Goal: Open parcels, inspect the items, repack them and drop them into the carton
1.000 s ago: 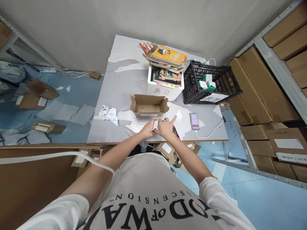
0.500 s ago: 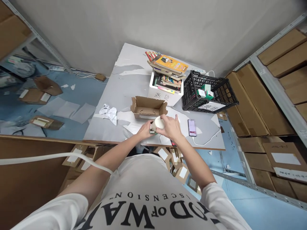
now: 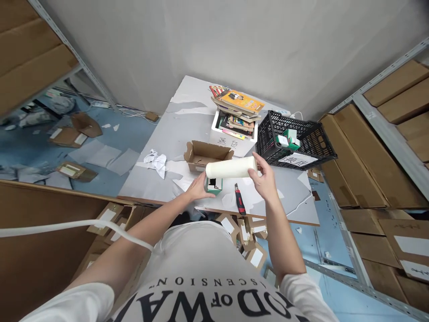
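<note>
My right hand (image 3: 263, 178) grips one end of a long cream-white cylinder (image 3: 230, 168), held sideways above the table; it looks like a bottle, but I cannot tell for sure. Below its left end, a small green-and-white carton (image 3: 214, 184) stands with its top open, and my left hand (image 3: 198, 188) is closed around its side. Just behind them sits an open brown cardboard box (image 3: 208, 152). A red and black utility knife (image 3: 240, 199) lies at the table's front edge, between my two arms.
Crumpled white paper (image 3: 156, 163) lies on the table (image 3: 187, 112) at left. Behind are a white box (image 3: 231, 141) heaped with books (image 3: 239, 102) and a black crate (image 3: 298, 143) holding several green cartons. A white cable (image 3: 296, 209) trails at right. Shelves of cardboard boxes flank the table.
My right hand has pulled the cream-white cylinder out of the green-and-white carton, moving it up and to the right and tipping it sideways. The utility knife is now uncovered; the phone is hidden.
</note>
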`<action>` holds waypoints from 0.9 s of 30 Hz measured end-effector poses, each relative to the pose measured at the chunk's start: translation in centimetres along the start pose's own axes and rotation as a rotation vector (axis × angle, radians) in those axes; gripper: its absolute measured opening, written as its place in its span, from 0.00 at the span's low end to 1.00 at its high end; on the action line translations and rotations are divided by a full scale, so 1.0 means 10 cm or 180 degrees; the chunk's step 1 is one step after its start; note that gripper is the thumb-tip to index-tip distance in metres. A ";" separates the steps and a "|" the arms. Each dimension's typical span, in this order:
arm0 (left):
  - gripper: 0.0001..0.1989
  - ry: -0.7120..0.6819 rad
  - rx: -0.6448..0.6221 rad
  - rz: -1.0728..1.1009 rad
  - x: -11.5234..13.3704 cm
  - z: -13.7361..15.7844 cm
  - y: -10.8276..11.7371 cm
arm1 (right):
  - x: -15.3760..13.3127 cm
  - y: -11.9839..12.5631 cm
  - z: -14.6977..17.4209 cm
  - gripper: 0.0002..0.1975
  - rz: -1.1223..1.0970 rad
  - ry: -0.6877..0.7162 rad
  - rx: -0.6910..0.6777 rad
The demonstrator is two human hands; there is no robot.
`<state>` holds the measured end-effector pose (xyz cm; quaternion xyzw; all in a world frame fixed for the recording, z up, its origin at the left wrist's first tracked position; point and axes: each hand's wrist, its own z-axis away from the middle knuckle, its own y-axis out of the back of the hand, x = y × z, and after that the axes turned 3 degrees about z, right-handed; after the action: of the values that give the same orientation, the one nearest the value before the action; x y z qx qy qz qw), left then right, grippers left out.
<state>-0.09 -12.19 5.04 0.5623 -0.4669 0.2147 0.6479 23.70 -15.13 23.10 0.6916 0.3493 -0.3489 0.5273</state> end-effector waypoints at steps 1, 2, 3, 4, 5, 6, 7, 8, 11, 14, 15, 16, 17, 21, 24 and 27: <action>0.55 0.0048 0.0032 -0.0007 0.02 0.03 0.03 | 0.10 -0.06 0.03 0.29 -0.0401 -0.0238 0.0053; 0.54 0.0063 0.0086 0.0001 0.05 0.06 0.06 | 0.19 -0.12 0.06 0.29 -0.0797 -0.0499 0.0117; 0.53 0.0040 0.0175 0.0024 0.08 0.09 0.09 | 0.26 -0.20 0.11 0.29 -0.1180 -0.0760 0.0188; 0.51 -0.0009 0.0305 0.0053 0.13 0.12 0.12 | 0.32 -0.29 0.16 0.28 -0.1549 -0.0998 0.0269; 0.48 -0.0077 0.0466 0.0086 0.18 0.15 0.15 | 0.36 -0.38 0.22 0.28 -0.1907 -0.1196 0.0359; 0.46 -0.0147 0.0638 0.0122 0.24 0.17 0.18 | 0.38 -0.48 0.27 0.26 -0.2264 -0.1357 0.0439; 0.43 -0.0208 0.0791 0.0170 0.31 0.19 0.19 | 0.40 -0.57 0.33 0.24 -0.2617 -0.1498 0.0495; 0.41 -0.0251 0.0903 0.0245 0.38 0.19 0.20 | 0.40 -0.66 0.38 0.23 -0.2955 -0.1632 0.0522; 0.34 -0.0318 0.0822 0.0827 0.61 0.16 0.17 | 0.34 -0.92 0.51 0.18 -0.3719 -0.2035 0.0459; 0.32 -0.0258 0.0505 0.1695 0.75 0.13 0.11 | 0.23 -1.12 0.61 0.17 -0.4065 -0.2344 0.0299; 0.33 -0.0182 0.0454 0.1920 0.78 0.12 0.09 | 0.20 -1.17 0.63 0.17 -0.4118 -0.2412 0.0229; 0.35 -0.0087 0.0428 0.2090 0.80 0.12 0.08 | 0.17 -1.22 0.65 0.18 -0.4158 -0.2473 0.0152; 0.37 0.0002 0.0399 0.2218 0.81 0.13 0.08 | 0.15 -1.25 0.67 0.19 -0.4198 -0.2532 0.0071; 0.42 0.0185 0.0296 0.2398 0.86 0.16 0.11 | 0.14 -1.31 0.72 0.22 -0.4343 -0.2723 -0.0190; 0.43 0.0234 0.0495 0.2250 0.92 0.16 0.15 | 0.21 -1.23 0.71 0.26 -0.4091 -0.2796 -0.0712; 0.43 0.0238 0.0688 0.1949 0.97 0.15 0.18 | 0.30 -1.02 0.60 0.25 -0.3150 -0.2448 -0.0832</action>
<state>2.50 -15.48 14.05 0.4531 -0.5646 0.4684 0.5065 15.89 -18.60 14.43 0.2039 0.4529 -0.7288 0.4715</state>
